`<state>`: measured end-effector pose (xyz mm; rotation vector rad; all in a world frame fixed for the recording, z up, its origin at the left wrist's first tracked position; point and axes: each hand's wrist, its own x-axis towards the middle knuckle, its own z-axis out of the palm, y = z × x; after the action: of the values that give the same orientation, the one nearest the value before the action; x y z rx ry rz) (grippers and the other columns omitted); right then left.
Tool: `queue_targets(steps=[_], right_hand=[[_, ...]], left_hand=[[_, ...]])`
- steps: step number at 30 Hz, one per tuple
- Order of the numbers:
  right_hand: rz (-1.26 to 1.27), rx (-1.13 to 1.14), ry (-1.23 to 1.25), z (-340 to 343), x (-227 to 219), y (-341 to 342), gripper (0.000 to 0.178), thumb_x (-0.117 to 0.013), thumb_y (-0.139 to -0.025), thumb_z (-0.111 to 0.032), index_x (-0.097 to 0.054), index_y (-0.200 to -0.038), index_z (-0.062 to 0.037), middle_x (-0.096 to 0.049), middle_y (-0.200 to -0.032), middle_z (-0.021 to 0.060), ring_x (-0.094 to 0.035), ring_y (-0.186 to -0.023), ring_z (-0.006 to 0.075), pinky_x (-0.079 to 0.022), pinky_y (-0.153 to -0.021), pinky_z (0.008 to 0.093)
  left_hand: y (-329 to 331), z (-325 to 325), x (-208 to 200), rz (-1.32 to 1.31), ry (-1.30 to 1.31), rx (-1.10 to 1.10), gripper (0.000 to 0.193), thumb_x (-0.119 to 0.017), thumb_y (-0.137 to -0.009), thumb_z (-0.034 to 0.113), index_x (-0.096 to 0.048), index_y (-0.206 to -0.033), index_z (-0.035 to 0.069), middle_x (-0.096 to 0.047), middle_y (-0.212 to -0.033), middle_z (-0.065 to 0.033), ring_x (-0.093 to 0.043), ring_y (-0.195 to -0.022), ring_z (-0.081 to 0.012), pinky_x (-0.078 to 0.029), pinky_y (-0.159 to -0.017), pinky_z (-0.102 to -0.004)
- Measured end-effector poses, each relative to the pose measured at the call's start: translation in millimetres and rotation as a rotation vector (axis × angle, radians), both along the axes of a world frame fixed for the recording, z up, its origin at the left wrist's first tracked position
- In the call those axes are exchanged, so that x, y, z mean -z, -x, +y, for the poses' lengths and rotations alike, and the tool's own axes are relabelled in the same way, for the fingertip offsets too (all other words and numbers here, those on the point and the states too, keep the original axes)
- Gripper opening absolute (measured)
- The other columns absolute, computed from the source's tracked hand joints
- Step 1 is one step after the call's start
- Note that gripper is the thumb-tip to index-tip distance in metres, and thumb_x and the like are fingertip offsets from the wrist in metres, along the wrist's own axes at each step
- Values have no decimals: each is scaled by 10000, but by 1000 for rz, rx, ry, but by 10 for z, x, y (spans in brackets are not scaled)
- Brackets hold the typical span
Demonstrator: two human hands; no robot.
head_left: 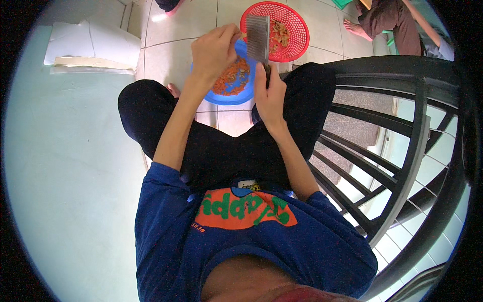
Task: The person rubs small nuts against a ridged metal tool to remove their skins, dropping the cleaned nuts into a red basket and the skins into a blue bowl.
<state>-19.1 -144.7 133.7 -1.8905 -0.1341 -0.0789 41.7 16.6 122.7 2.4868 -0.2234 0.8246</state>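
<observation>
My right hand (270, 98) grips the dark handle of a cleaver-like cutter (258, 40), its broad rectangular metal blade ribbed and pointing away from me. Close to the left edge of that blade, my left hand (216, 50) is closed in a pinch; what its fingers hold is too small to make out. Below both hands, a blue basin (226, 99) on the floor contains small orange shreds (234, 80) mixed with some brownish-green bits. Just beyond, partly behind the blade, stands a red plastic colander (301, 30) with yellowish-brown pieces (279, 36) in it.
A black metal railing (387, 73) runs along my right, with steps (357, 118) behind its bars. At upper right sits another person in brown trousers (395, 22), one bare foot (357, 29) on the tiles. White board-like pieces (90, 43) are at the left.
</observation>
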Motion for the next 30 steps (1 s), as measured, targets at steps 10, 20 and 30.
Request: queue_targets(steps=[10, 20, 30], right_hand=[[-23, -5, 42, 0, 77, -104, 292, -518, -1022, -253, -542, -931, 24, -516, -610, 45, -463, -544, 69, -375, -477, 274], [-8, -4, 19, 6, 124, -126, 292, -498, -1034, -274, -547, -939, -2, -504, -599, -2, -451, -510, 40, -357, -446, 238], [-9, -11, 14, 26, 127, -127, 285, -499, -1033, -272, -543, -965, 1, -504, -602, -3, -449, -516, 38, -353, -447, 237]], left_hand=[[40, -1, -10, 87, -21, 40, 138, -644, -809, 96, -621, -941, 129, -687, -877, -54, -673, -762, -280, -525, -612, -387], [40, -26, -38, 69, -24, 29, 113, -655, -820, 115, -613, -924, 125, -684, -861, -56, -671, -745, -276, -524, -605, -381], [42, -22, -26, 50, -43, 18, 133, -652, -800, 101, -596, -918, 124, -671, -839, -45, -664, -730, -265, -514, -591, -373]])
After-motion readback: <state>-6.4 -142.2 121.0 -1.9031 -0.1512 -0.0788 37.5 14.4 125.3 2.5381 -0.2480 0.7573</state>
